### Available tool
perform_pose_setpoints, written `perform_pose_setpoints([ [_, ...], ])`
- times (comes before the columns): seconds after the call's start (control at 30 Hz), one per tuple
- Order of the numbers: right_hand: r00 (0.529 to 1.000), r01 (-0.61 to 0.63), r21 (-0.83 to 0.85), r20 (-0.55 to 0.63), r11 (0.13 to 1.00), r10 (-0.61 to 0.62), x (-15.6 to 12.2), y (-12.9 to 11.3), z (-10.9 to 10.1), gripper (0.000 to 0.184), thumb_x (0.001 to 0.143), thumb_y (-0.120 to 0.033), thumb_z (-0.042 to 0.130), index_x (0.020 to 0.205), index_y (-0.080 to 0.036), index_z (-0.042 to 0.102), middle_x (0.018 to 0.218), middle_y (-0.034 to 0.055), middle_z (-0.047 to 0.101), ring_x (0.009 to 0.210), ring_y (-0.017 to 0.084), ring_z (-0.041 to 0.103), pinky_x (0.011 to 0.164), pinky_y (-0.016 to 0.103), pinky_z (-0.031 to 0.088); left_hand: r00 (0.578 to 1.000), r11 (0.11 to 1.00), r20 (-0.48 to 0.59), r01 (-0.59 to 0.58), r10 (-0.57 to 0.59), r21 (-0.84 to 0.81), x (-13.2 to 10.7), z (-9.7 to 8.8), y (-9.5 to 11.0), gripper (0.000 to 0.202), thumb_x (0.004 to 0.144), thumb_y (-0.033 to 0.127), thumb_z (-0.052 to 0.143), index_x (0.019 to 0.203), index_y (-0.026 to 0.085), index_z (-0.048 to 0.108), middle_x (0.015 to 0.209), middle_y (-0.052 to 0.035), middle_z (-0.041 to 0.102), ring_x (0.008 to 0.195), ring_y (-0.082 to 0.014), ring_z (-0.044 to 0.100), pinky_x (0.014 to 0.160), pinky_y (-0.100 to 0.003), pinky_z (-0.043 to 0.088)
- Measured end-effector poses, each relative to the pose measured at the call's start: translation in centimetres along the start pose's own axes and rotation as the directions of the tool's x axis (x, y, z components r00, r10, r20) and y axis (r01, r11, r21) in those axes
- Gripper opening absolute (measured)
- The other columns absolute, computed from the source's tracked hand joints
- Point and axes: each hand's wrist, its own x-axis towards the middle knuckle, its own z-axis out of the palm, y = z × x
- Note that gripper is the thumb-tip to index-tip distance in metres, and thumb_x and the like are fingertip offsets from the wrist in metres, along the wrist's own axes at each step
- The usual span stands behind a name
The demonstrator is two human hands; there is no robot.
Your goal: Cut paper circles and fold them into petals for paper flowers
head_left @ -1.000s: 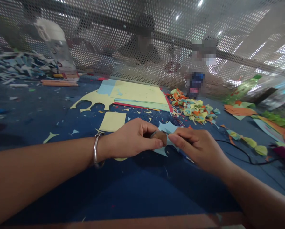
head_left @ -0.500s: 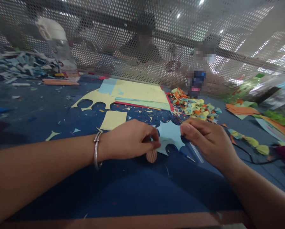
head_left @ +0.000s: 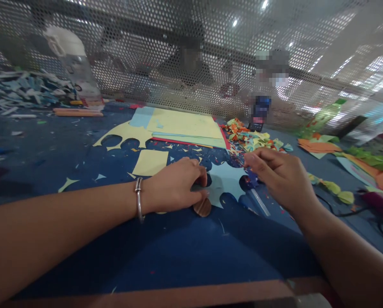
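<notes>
My left hand (head_left: 181, 184), with a silver bangle at the wrist, is over the left side of a light blue sheet (head_left: 225, 179) with round bites cut from its edges. Its thumb and curled fingers are apart. A round wooden disc (head_left: 202, 207) with a grained face is just under the thumb; whether the thumb touches it I cannot tell. My right hand (head_left: 276, 177) is raised at the sheet's right side, thumb and forefinger pinched; anything in the pinch is hidden. Below it lie a clear tube-like stick (head_left: 260, 202) and a thin blue pen (head_left: 249, 208).
A yellow square (head_left: 151, 162), a holed yellow sheet (head_left: 127, 137) and stacked paper (head_left: 181, 122) lie behind. Paper bows (head_left: 255, 140) are heaped at right. A bottle (head_left: 82, 72), paper strips (head_left: 25, 92) and a perforated screen (head_left: 130, 51) stand farther back. A cable (head_left: 335, 211) runs at right.
My left thumb and fingers have parted, and the wooden disc shows more fully below them. My right hand has lifted slightly away from the blue sheet's edge. The view has shifted a little.
</notes>
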Motion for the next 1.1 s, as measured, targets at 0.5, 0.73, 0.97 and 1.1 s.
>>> perform_pose_setpoints([
  [0.5,0.932,-0.021,-0.338,0.333,0.941,0.141,1.5,3.2,0.0,0.035,0.086,-0.051,0.064,0.101,-0.02,0.072,0.063,-0.001,0.063,0.056,0.016,0.054,0.054,0.028,0.034,0.996,0.997,-0.037,-0.082,0.082,-0.007,-0.1,0.0,-0.5,0.012,0.09,0.026,0.062,0.091,0.016,0.069,0.097,-0.0083,0.061,0.097,-0.025,0.053,0.082,-0.036,0.039],
  [0.73,0.894,-0.007,-0.492,0.386,0.871,0.226,1.4,2.2,0.3,0.024,0.086,-0.041,0.063,0.097,-0.021,0.07,0.079,0.0042,0.072,0.07,0.021,0.064,0.062,0.03,0.039,0.997,0.997,-0.015,-0.072,0.072,0.003,0.0,-0.2,-0.4,0.01,0.09,0.025,0.065,0.089,0.016,0.067,0.094,-0.0068,0.062,0.095,-0.0238,0.054,0.082,-0.034,0.039],
  [0.97,0.893,-0.007,-0.471,0.395,0.882,0.217,0.8,1.3,0.1,0.021,0.088,-0.041,0.059,0.093,-0.023,0.068,0.08,0.0031,0.073,0.071,0.02,0.064,0.063,0.029,0.039,0.997,0.997,-0.003,-0.071,0.071,0.014,0.2,-0.2,-0.4,0.013,0.09,0.027,0.064,0.088,0.015,0.068,0.092,-0.0066,0.063,0.092,-0.0232,0.054,0.081,-0.035,0.039],
  [1.1,0.884,-0.02,-0.427,0.414,0.904,0.215,0.2,0.6,-0.3,0.036,0.084,-0.057,0.065,0.097,-0.024,0.066,0.072,0.0,0.068,0.065,0.019,0.061,0.059,0.028,0.037,0.999,0.999,-0.006,-0.046,0.046,0.009,0.3,-0.2,-0.5,0.013,0.09,0.027,0.063,0.086,0.016,0.068,0.092,-0.0066,0.063,0.092,-0.0234,0.054,0.08,-0.035,0.039],
])
